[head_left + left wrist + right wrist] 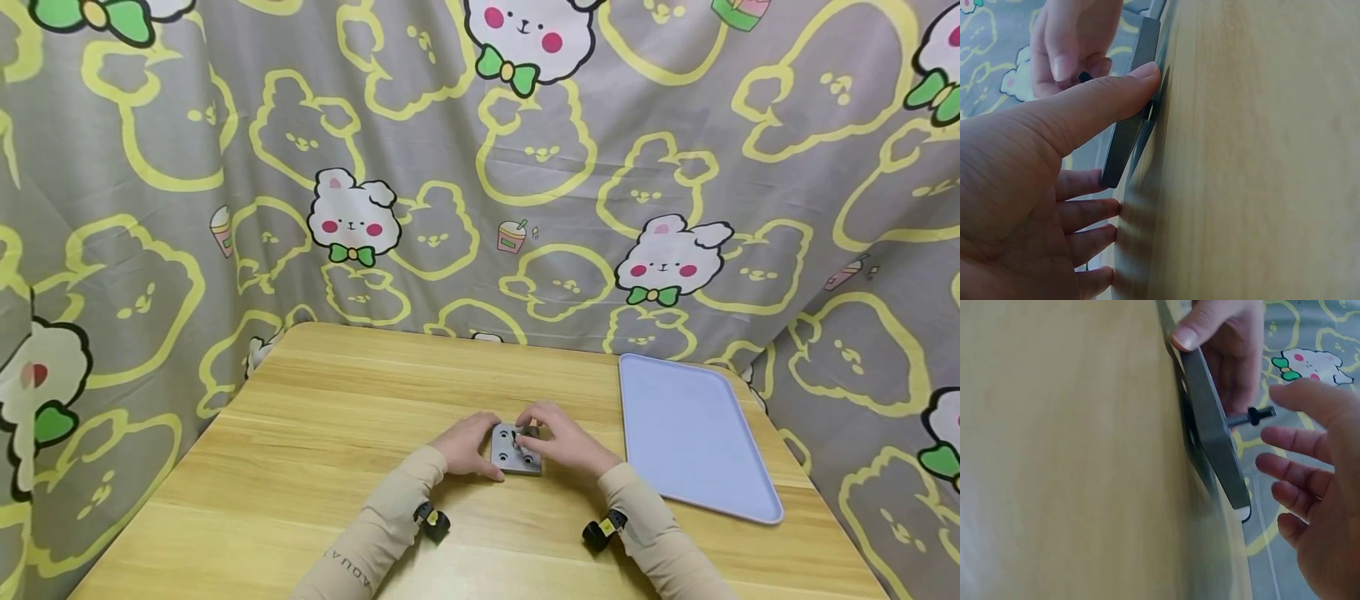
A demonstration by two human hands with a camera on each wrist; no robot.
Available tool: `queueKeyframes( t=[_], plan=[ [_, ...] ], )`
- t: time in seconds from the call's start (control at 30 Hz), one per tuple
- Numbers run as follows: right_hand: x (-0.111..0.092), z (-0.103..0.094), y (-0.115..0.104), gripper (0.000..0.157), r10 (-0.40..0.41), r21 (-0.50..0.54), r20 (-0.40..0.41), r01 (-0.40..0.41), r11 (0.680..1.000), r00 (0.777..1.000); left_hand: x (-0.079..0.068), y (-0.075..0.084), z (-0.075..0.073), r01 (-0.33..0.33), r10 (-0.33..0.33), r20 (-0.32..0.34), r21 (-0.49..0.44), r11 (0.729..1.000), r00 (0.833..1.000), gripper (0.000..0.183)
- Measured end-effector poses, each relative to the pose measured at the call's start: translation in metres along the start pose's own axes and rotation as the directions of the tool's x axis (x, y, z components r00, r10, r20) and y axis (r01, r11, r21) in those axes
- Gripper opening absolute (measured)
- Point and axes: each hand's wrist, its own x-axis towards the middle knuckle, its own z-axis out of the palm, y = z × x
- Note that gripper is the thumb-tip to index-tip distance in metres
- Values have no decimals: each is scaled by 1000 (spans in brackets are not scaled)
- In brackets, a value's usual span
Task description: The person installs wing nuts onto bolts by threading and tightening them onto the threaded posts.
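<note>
Gripping gray plate with left hand, bolt just beside loosely spread right hand

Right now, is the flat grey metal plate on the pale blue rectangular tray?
No, the left hand touches the plate over the wooden table, apart from the tray.

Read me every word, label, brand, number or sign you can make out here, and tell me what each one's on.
"AQUA": on the beige fabric left sleeve, upside down in the head view; any further letters there are unclear.
Small yellow markings on the two black wrist devices: too small to read.
</note>
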Motion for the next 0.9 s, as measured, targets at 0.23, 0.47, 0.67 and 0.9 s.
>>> queueKeyframes(
  t=[0.23, 0.47, 0.67, 0.9],
  plan=[
    [1, -5, 9, 21, -27, 3, 10, 27, 1000, 1000, 0, 0, 0, -11, 11, -13, 8, 1000, 1000, 91],
    [3, -3, 10, 29, -21, -12, 28, 21, 1000, 999, -1, 1, -1, -11, 11, -9, 23, 1000, 1000, 91],
    [4, -1, 9, 29, -24, 14, 35, 24, 1000, 999, -2, 2, -2, -8, 8, -6, 22, 1000, 1000, 89],
    [5, -1, 9, 28, -42, 8, 45, 41, 999, 998, -2, 2, -1, -11, 11, -6, 31, 999, 1000, 90]
  ],
)
